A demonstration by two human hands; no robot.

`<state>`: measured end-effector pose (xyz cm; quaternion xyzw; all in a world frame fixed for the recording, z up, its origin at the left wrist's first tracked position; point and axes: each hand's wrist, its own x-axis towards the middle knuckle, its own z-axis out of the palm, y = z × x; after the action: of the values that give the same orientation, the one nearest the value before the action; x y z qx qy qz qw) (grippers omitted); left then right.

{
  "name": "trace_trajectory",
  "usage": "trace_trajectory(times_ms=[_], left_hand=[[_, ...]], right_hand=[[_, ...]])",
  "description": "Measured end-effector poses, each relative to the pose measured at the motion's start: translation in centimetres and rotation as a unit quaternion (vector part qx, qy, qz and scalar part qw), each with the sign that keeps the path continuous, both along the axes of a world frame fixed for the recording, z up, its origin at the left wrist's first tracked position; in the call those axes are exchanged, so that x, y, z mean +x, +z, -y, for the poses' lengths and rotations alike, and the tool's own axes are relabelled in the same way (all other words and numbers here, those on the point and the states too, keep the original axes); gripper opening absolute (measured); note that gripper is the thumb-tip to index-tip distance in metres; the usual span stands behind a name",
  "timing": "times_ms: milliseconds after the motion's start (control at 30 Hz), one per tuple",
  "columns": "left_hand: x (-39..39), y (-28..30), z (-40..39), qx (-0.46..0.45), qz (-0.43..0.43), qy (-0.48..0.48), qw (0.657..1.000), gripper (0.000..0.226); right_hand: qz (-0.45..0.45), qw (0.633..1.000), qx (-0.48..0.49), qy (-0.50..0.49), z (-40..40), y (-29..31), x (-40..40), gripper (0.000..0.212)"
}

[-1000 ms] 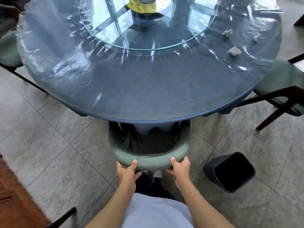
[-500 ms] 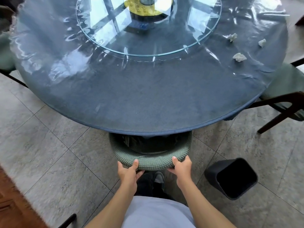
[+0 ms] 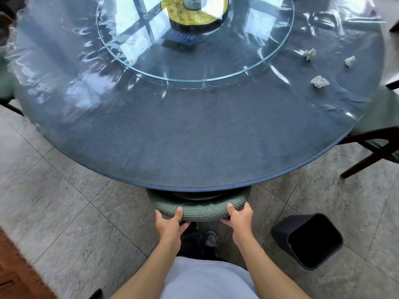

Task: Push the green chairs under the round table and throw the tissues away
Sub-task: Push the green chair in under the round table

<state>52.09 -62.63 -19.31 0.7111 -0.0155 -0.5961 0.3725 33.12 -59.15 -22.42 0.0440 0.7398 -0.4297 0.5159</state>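
We stand at the near edge of the tabletop (image 3: 194, 143), with one chair (image 3: 200, 209) straight ahead of us, its seat hidden beneath the top and only its curved back showing past the rim. Our left hand (image 3: 170, 224) grips that back on its left part and our right hand (image 3: 239, 219) on its right part. A glass turntable (image 3: 269, 59) sits on the middle of the tabletop. Three tissues (image 3: 319, 81) lie apart from one another on the far right of the tabletop, beyond the turntable's rim. A bin (image 3: 311, 242) stands on the floor to our right, tilted. A second chair (image 3: 380, 137) stands at the right, partly under the edge.
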Motion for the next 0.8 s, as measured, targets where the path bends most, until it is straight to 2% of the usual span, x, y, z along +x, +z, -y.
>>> trace_trajectory(times_ms=[267, 500, 800], left_hand=[[-0.5, -0.2, 2.1, -0.008, 0.019, -0.008, 1.000, 0.096], [-0.5, -0.6, 3.5, -0.003, 0.017, -0.018, 1.000, 0.086], [-0.9, -0.1, 4.0, 0.005, 0.011, -0.015, 1.000, 0.087]], right_hand=[[0.006, 1.000, -0.009, -0.010, 2.1, 0.0, -0.3, 0.065], [0.003, 1.000, -0.011, -0.001, 3.5, 0.2, -0.8, 0.053], [0.009, 1.000, -0.006, -0.004, 4.0, -0.2, -1.0, 0.056]])
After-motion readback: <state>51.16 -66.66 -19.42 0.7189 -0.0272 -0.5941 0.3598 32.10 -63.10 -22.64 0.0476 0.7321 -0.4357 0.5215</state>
